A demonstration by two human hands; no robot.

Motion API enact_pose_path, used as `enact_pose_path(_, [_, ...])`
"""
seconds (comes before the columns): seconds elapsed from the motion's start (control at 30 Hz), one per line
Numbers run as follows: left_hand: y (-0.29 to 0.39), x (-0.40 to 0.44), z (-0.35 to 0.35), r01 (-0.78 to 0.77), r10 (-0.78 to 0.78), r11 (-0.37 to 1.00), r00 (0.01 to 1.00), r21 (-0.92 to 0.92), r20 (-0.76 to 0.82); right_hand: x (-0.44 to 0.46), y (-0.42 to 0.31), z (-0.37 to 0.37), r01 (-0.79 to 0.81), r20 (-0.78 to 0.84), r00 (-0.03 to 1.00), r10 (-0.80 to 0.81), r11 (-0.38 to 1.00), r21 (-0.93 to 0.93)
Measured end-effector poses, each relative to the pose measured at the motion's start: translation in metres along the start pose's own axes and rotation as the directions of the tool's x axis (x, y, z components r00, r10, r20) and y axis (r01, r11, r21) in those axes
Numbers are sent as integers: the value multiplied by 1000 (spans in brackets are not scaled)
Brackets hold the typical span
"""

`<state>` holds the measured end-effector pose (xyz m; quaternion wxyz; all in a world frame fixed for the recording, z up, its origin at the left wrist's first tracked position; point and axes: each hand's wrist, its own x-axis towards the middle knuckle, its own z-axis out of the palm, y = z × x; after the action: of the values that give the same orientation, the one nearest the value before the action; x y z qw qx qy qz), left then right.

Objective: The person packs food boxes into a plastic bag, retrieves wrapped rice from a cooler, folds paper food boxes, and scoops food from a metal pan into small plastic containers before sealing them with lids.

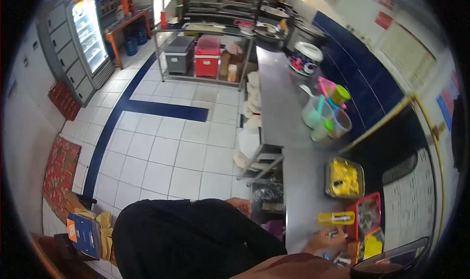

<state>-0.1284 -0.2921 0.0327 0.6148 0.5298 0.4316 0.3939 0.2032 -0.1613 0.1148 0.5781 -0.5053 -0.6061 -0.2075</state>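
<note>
My right hand (327, 240) is over the steel counter (301, 191), its fingers closed around a small silvery thing (333, 234) too blurred to name. Small metallic and blue bits (339, 259) lie just below that hand. Right above it is a shallow yellow tray (336, 218) holding a white, slim item. A red bin (357, 225) with clear, crumpled contents stands to its right, and beside that an orange-red box holds yellow pieces (373, 246). My left hand (240, 205) shows past my black clothing, fingers loosely curled, with nothing visible in them.
A metal pan (333, 188) of yellow pieces sits farther up the counter. Beyond it are plastic jugs (313, 112) and a white tub (306, 58). A rack with a red cooler (207, 56) stands across the tiled floor. A blue box (85, 235) is at lower left.
</note>
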Motion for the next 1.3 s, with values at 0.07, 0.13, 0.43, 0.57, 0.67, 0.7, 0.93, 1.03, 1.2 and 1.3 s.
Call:
enact_pose_path(0.07, [12,-29,-45,77,-76,997,994,-9,75,-47,-83,69,-4,279,958,-59,975,220])
enact_pose_path(0.13, [8,-47,-95,-2,2,998,1000,59,10,-90,-148,110,-235,704,695,-146,879,414])
enact_pose_path(0.43, [14,-111,-273,-20,-16,996,908,-82,-420,-306,-93,267,45,862,-506,5,999,20])
enact_pose_path(0.57, [-27,-113,-351,-417,199,844,827,-336,-525,-328,-101,360,226,772,-605,195,972,-68])
enact_pose_path(0.67, [12,-132,-454,-116,26,989,747,-92,-664,-340,-145,461,278,755,-627,190,960,-10])
enact_pose_path(0.7, [23,-131,-485,-120,4,988,653,-98,-758,-341,-172,503,277,767,-628,130,959,64])
enact_pose_path(0.93, [102,-127,-678,-53,70,997,402,53,-913,-308,-521,839,227,831,-260,-493,805,548])
enact_pose_path(1.03, [76,-134,-748,-245,107,970,417,2,-902,-270,-699,916,-512,837,22,-546,713,479])
enact_pose_path(1.2, [45,-148,-884,-145,61,989,524,-19,-849,-307,-858,962,-759,862,-185,-471,626,179])
enact_pose_path(1.3, [72,-153,-987,31,147,980,557,198,-817,-357,-854,974,-649,783,-316,-535,724,233])
